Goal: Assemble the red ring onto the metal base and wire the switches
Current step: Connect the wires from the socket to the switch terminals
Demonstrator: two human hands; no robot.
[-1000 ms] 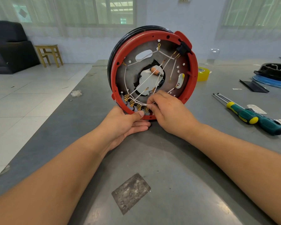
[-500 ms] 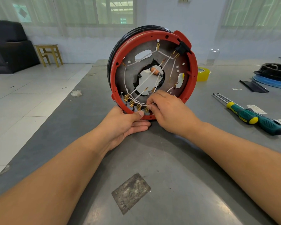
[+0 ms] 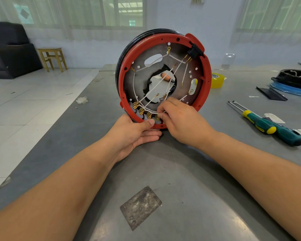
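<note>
The red ring [image 3: 208, 79] sits around the round metal base [image 3: 142, 79], and the whole assembly stands on edge on the grey table [image 3: 181, 180]. White wires [image 3: 156, 85] with brass terminals [image 3: 141, 110] cross the base toward the switches along the bottom rim. A black switch [image 3: 195, 50] sits at the ring's upper right. My left hand [image 3: 134, 134] holds the bottom rim, thumb on the front and fingers underneath. My right hand [image 3: 179, 120] pinches a white wire end at the lower terminals.
Two green and yellow screwdrivers [image 3: 269, 126] lie on the table to the right. A yellow tape roll [image 3: 217, 80] sits behind the ring. A black part on a blue disc [image 3: 292, 82] lies at the far right. A wooden stool [image 3: 51, 58] stands on the floor at left.
The assembly has tilted slightly. My right hand's fingertips have shifted a little at the lower terminals. My left hand keeps its hold.
</note>
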